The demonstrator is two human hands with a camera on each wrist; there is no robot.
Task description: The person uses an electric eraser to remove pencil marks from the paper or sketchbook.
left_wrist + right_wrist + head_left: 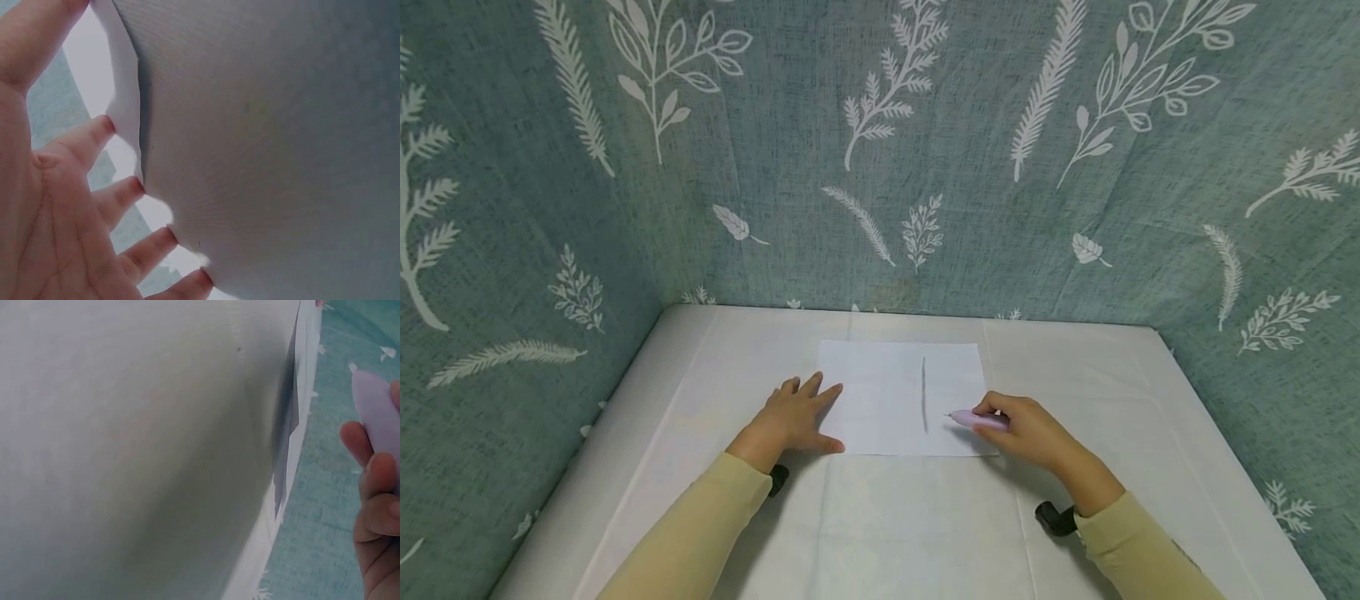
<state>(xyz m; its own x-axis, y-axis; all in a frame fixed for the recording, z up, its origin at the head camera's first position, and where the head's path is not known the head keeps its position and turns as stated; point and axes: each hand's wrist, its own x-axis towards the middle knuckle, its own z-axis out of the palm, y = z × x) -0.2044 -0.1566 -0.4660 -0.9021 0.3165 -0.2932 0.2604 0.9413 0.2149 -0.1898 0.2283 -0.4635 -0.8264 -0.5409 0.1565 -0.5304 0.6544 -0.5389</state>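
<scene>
Table (pixel 1075 367) with paper (pixel 872 400); left hand (pixel 793 417) spread on it, right hand (pixel 1030 429) gripping pen (pixel 977 419).
Green leaf-print cloth (pixel 805 125) rises behind table's far edge and along both sides. White table; paper sits nearer the far edge, about midway between left and right edges, its long sides roughly parallel to far edge. Pale sleeves (pixel 692 533) on both arms, black wrist unit (pixel 1056 519) by the right cuff. Left hand: fingers splayed, thumb and index tips on paper's left part. Right hand: pen pinched in fingers over paper's right part, tip pointing toward table's left edge. Dark line (pixel 924 396) on paper, just left of tip. Can't tell if tip touches.
</scene>
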